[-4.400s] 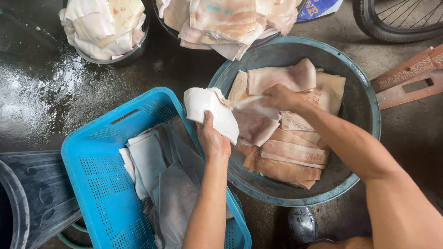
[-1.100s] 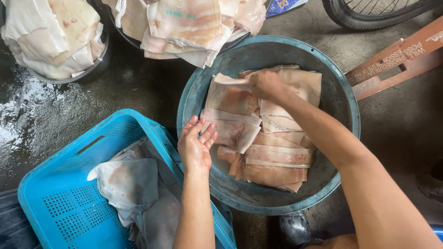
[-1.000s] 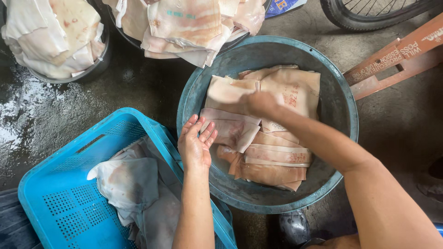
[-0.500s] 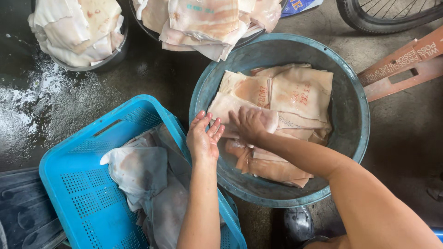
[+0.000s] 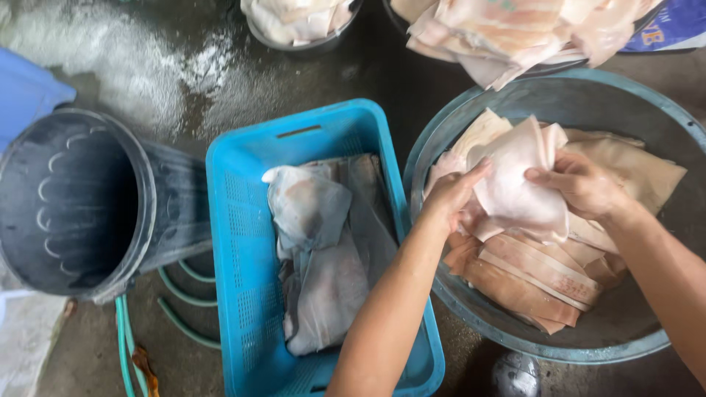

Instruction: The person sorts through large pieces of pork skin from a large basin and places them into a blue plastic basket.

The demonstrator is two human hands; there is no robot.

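My left hand (image 5: 450,197) and my right hand (image 5: 581,184) both grip one pale, wet, folded sack (image 5: 515,176), lifted over a big round grey-blue basin (image 5: 515,331). The basin holds a stack of several more tan and pink sacks (image 5: 537,276). To its left stands a blue plastic crate (image 5: 243,242) with greyish wet sacks (image 5: 323,250) piled inside. My left forearm crosses the crate's right edge.
A dark grey bucket (image 5: 81,206) lies on its side at left. Green hose (image 5: 125,345) runs under it. Two more tubs of pale sacks (image 5: 301,18) (image 5: 515,37) sit at the top. The concrete floor (image 5: 220,81) is wet and foamy.
My view has swung left, bringing the tipped bucket into sight. Both hands have closed on a sack and raised it off the pile in the basin.
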